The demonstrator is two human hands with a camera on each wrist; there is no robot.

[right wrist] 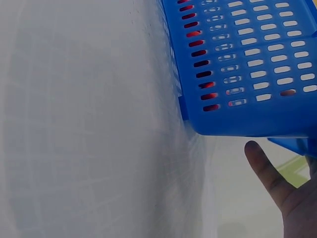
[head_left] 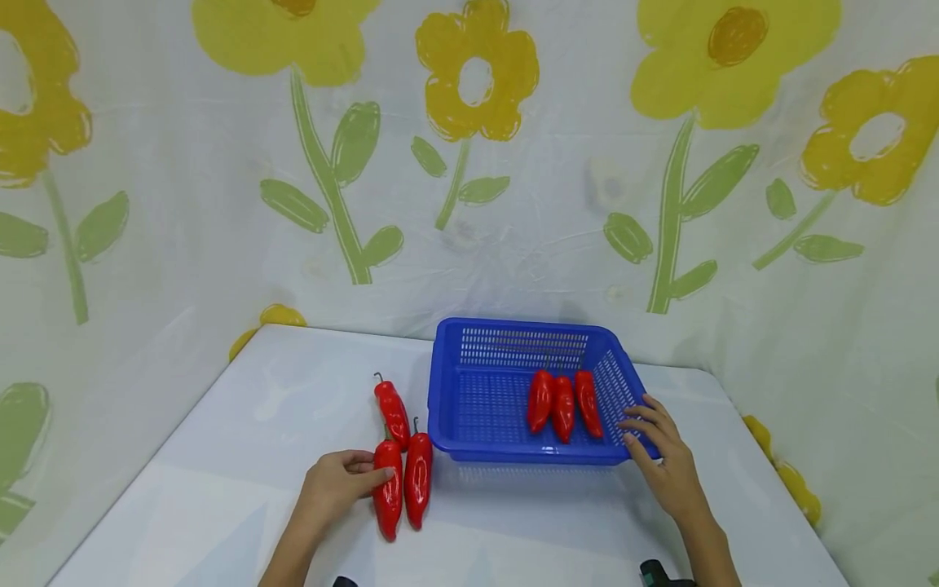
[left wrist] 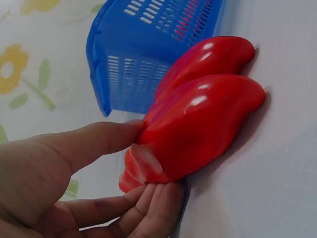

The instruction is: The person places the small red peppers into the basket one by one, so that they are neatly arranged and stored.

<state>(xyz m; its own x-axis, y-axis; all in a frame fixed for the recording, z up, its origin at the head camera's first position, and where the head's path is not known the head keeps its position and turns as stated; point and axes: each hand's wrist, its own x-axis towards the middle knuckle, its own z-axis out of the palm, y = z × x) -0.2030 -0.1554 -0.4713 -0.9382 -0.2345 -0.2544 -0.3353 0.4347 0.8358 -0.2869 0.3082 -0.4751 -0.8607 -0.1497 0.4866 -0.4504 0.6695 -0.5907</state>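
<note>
My left hand (head_left: pixel 333 485) pinches a glossy red chili pepper (head_left: pixel 389 505) near its stem end, thumb on one side and fingers on the other. In the left wrist view, the held pepper (left wrist: pixel 208 116) lies low over the white table. A second red pepper (head_left: pixel 419 485) sits right beside it, and a third pepper (head_left: pixel 391 408) lies just behind. My right hand (head_left: pixel 671 473) rests at the right front corner of a blue plastic basket (head_left: pixel 480 408), fingers over the rim. Its thumb (right wrist: pixel 267 173) extends straight in the right wrist view.
Three red peppers (head_left: pixel 562 408) lie side by side in the right part of the basket. The basket stands at the back of a white table (head_left: pixel 528 530), before a flower-printed cloth (head_left: pixel 513 261). A dark object (head_left: pixel 655 573) shows at the lower edge near the right forearm.
</note>
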